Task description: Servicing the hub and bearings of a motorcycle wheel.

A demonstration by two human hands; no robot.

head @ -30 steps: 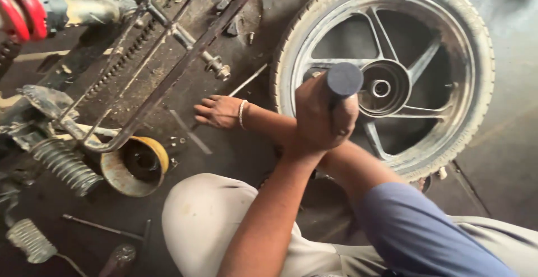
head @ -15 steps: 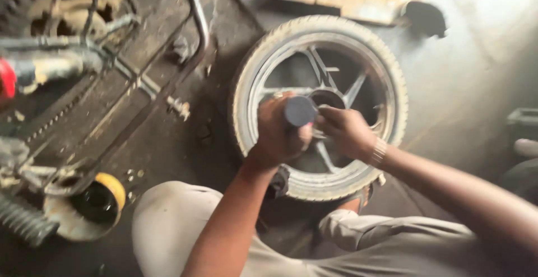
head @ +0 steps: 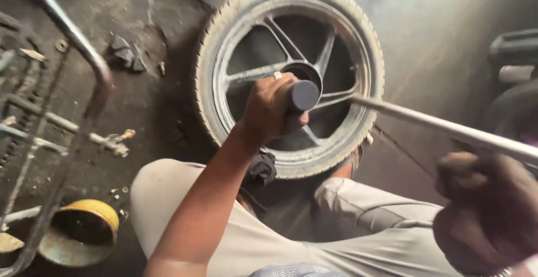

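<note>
Motorcycle repair workshop, work done at floor level. Dirty, oil-stained dark concrete floor (head: 145, 103) strewn with small bolts and scraps. Grey spoked alloy motorcycle wheel with black tyre (head: 291, 8) lies flat on floor. Bare dark metal tube frame (head: 89, 58) with linked parts at left. Round yellow-rimmed tin bowl (head: 84, 229), grimy inside, sits at lower left. Long grey steel rod (head: 448, 128) crosses right side. Light dim, surfaces greasy.

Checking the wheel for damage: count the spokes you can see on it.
5 spokes on the wheel: two at upper centre, one left, one right, one lower right. The left hand and its cylinder may hide more.
</note>
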